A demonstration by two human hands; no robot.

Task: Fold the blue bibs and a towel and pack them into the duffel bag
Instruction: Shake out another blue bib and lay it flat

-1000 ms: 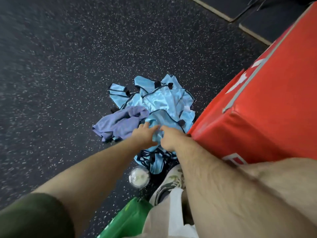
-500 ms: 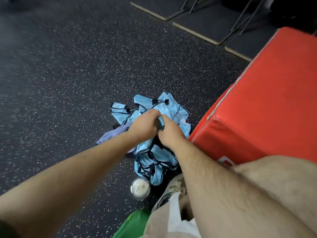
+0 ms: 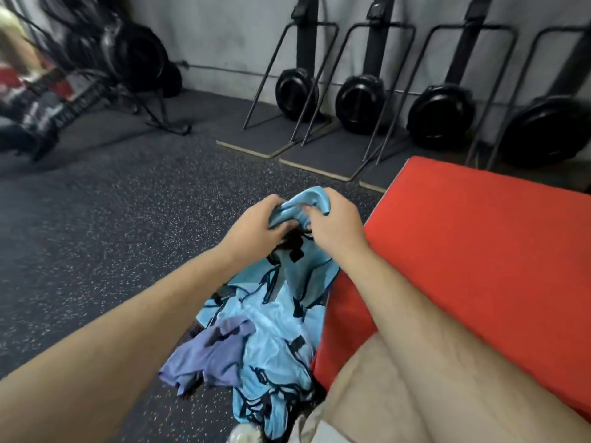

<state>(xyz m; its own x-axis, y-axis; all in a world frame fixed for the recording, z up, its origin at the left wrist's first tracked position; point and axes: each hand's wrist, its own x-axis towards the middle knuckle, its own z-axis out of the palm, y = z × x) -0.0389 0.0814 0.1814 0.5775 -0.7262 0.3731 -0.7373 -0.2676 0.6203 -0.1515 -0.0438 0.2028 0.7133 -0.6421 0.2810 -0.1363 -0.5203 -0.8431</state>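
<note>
A light blue bib (image 3: 305, 266) with black trim hangs from both hands, lifted above the floor. My left hand (image 3: 259, 230) grips its bunched top edge from the left, and my right hand (image 3: 332, 223) grips the same bunch from the right. Below them a pile of more blue bibs (image 3: 271, 356) lies on the dark speckled floor. A purple towel (image 3: 211, 356) lies crumpled on the pile's left side. No duffel bag is in view.
A big red padded box (image 3: 479, 251) stands right of the pile; my leg rests against it. Black weight plates on metal stands (image 3: 361, 103) line the far wall. A rack and another person (image 3: 19, 91) are at the far left. A lidded cup (image 3: 243, 434) sits near my shoe.
Both hands have risen from the pile, lifting one blue bib up off the floor. My head has tilted up, so the wall and weight stands now show.
</note>
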